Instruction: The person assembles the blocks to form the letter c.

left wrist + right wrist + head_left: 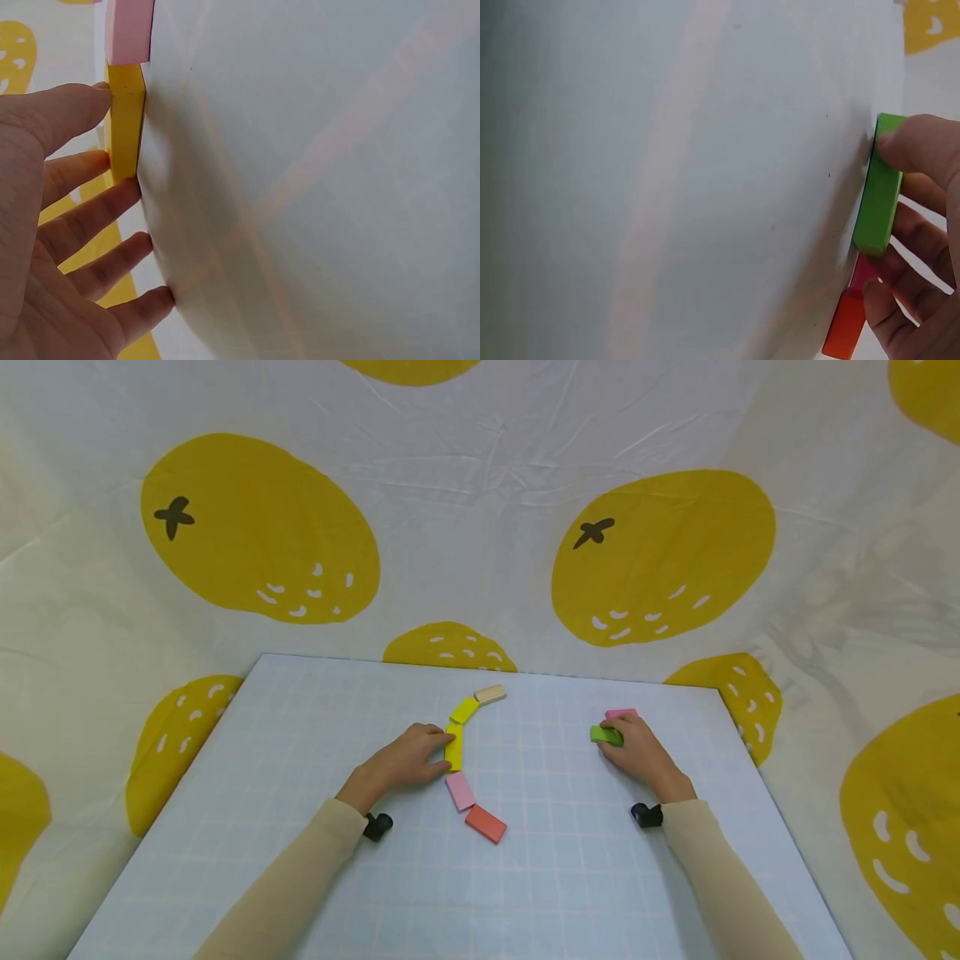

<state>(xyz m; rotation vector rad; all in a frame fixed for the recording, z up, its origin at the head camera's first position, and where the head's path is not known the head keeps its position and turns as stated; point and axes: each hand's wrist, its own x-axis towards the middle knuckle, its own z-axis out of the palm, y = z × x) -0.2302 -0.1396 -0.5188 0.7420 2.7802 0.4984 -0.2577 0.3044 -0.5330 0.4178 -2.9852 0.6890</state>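
Observation:
A yellow block (pixel 454 752) lies in a curved row, and my left hand (pixel 411 755) touches its left side with thumb and index finger. In the left wrist view, the yellow block (pixel 126 124) meets a pink block (pixel 129 31); the fingers (pixel 86 225) are spread and fairly straight. At the right, my right hand (pixel 641 752) holds a green block (pixel 604 735), the thumb on one face and fingers behind. Close beside that hand is a pink block (pixel 621 714). An orange block (pixel 844 325) shows below the green block (pixel 879 184) in the right wrist view.
Along the row lie a wooden block (pixel 491 694), a second yellow block (pixel 465 710), a light pink block (pixel 461 792) and a red block (pixel 486 823). The white gridded table (pixel 555 893) meets a fruit-print cloth (pixel 465 527) at its back edge.

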